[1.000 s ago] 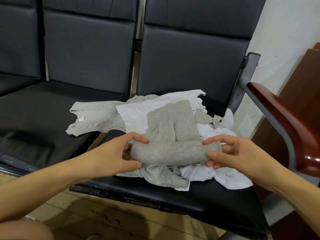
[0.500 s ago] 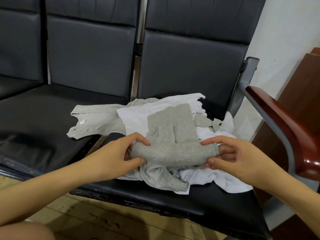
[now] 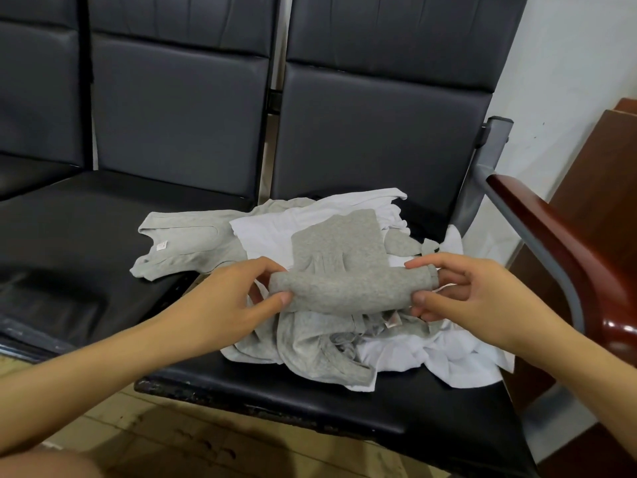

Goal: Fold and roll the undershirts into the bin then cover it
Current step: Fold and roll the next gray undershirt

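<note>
Progress since a second ago: the grey undershirt (image 3: pixel 348 270) has been rolled slightly further, its flat tail beyond the grip shortened. Left hand (image 3: pixel 224 305) and right hand (image 3: pixel 462 298) are each pinched on a roll end. Beneath, loose undershirts (image 3: pixel 327 350) crowd the seat (image 3: pixel 344 412). No bin is seen.

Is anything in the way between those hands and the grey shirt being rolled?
Nothing visible: the left hand and right hand grip the ends of the grey undershirt roll directly. No bin is in view.
</note>
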Motion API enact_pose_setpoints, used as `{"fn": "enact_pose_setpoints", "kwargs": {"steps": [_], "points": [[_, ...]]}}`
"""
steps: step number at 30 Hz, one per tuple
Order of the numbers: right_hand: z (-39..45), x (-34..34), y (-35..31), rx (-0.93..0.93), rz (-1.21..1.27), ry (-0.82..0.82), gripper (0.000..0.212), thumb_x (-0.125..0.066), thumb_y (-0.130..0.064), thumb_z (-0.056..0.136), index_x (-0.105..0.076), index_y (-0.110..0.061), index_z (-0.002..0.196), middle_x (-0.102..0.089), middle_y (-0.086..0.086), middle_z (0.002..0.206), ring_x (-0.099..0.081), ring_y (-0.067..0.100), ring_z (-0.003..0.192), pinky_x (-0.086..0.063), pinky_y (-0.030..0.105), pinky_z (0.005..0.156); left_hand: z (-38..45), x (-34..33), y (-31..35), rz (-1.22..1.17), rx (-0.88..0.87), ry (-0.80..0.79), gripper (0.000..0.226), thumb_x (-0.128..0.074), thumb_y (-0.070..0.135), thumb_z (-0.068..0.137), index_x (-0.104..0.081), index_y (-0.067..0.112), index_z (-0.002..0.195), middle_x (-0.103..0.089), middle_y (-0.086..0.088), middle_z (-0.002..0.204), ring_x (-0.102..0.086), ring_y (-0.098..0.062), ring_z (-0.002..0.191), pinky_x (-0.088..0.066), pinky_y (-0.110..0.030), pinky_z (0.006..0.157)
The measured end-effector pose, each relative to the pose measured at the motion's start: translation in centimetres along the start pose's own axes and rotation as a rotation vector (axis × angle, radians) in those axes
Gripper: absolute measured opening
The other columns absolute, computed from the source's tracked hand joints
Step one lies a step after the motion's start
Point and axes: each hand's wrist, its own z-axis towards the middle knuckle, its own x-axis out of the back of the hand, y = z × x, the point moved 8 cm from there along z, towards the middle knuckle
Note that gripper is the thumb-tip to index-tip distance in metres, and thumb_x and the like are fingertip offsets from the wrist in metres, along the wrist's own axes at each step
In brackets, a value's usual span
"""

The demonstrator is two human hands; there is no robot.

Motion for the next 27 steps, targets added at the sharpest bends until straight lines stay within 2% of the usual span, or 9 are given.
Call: {"fn": "enact_pose_setpoints", "kwargs": {"steps": [7,11,14,16,19,21,23,25,27], "points": [[0.1,-0.5,1.1,0.001,0.061,-0.016,0.026,-0.073,-0.029,0.086,-0.075,-0.032,0.112,-0.077,0.001,0.083,-0.078,0.015,0.079,-0.063,0.032,0.085,-0.3,-1.0,0.0,0.028,0.0,-0.086,0.036,-0.072,0.054,0.088,-0.057,0.046,0.12,-0.061,0.02,0.109,-0.061,0.001,0.096,-0.051,-0.017,0.079],[-0.1,-0.8,1.8,-0.007,-0.008,-0.078,0.042,-0.085,-0.021,0.081,-0.072,-0.045,0.113,-0.073,-0.001,0.098,-0.074,0.015,0.085,-0.059,0.025,0.091,-0.3,-1.3,0.0,0.08,-0.029,-0.119,0.044,-0.08,0.048,0.084,-0.055,0.047,0.119,-0.055,0.022,0.112,-0.058,0.004,0.097,-0.046,-0.009,0.077],[-0.3,-0.8,2.0,0.009,-0.107,-0.068,0.046,-0.083,-0.017,0.085,-0.07,-0.053,0.112,-0.072,-0.007,0.097,-0.073,0.013,0.085,-0.058,0.027,0.091,-0.3,-1.2,0.1,0.083,-0.041,-0.102,0.039,-0.079,0.046,0.086,-0.055,0.049,0.117,-0.054,0.022,0.113,-0.058,0.004,0.098,-0.046,-0.009,0.078],[-0.4,-0.7,1.9,0.018,-0.151,-0.046,0.04,-0.081,-0.021,0.087,-0.07,-0.052,0.11,-0.074,-0.012,0.095,-0.074,0.008,0.082,-0.059,0.029,0.086,-0.3,-1.1,0.0,0.065,-0.037,-0.085,0.034,-0.076,0.048,0.087,-0.057,0.049,0.116,-0.052,0.022,0.115,-0.059,0.002,0.099,-0.047,-0.01,0.078],[-0.3,-0.4,1.7,0.012,-0.08,-0.014,0.026,-0.077,-0.021,0.09,-0.074,-0.04,0.108,-0.077,-0.009,0.097,-0.076,0.009,0.082,-0.061,0.034,0.087,-0.1,-0.7,0.0,0.054,-0.034,-0.062,0.033,-0.072,0.053,0.087,-0.06,0.047,0.117,-0.051,0.025,0.117,-0.061,0.001,0.099,-0.049,-0.013,0.077],[-0.1,-0.1,1.4,0.013,-0.069,0.035,0.02,-0.075,-0.033,0.086,-0.075,-0.034,0.106,-0.07,-0.01,0.108,-0.076,0.012,0.08,-0.063,0.036,0.081,0.1,-0.2,0.2,0.048,-0.036,-0.035,0.035,-0.069,0.056,0.087,-0.061,0.044,0.119,-0.054,0.026,0.117,-0.062,0.003,0.097,-0.05,-0.016,0.077],[0.1,0.3,1.2,0.002,-0.065,0.076,0.024,-0.07,-0.039,0.086,-0.072,-0.032,0.109,-0.06,-0.012,0.119,-0.076,0.014,0.077,-0.062,0.03,0.069,0.4,0.4,0.3,0.021,-0.008,-0.008,0.031,-0.069,0.052,0.089,-0.061,0.041,0.118,-0.061,0.026,0.11,-0.064,0.005,0.093,-0.05,-0.016,0.074],[0.4,0.2,0.9,-0.012,-0.005,0.061,0.019,-0.064,-0.032,0.096,-0.069,-0.028,0.114,-0.064,-0.01,0.118,-0.077,0.018,0.072,-0.06,0.027,0.059,0.7,0.9,0.1,-0.02,0.031,0.007,0.026,-0.069,0.047,0.092,-0.061,0.042,0.116,-0.064,0.03,0.099,-0.064,0.004,0.087,-0.048,-0.014,0.067],[0.6,-0.4,1.0,-0.039,0.058,0.01,0.019,-0.055,-0.031,0.103,-0.065,-0.024,0.116,-0.069,-0.006,0.114,-0.076,0.025,0.067,-0.06,0.028,0.056,0.9,1.0,0.1,-0.079,0.071,-0.01,0.022,-0.067,0.045,0.095,-0.06,0.041,0.116,-0.062,0.037,0.096,-0.065,0.002,0.076,-0.05,-0.017,0.061]]}}
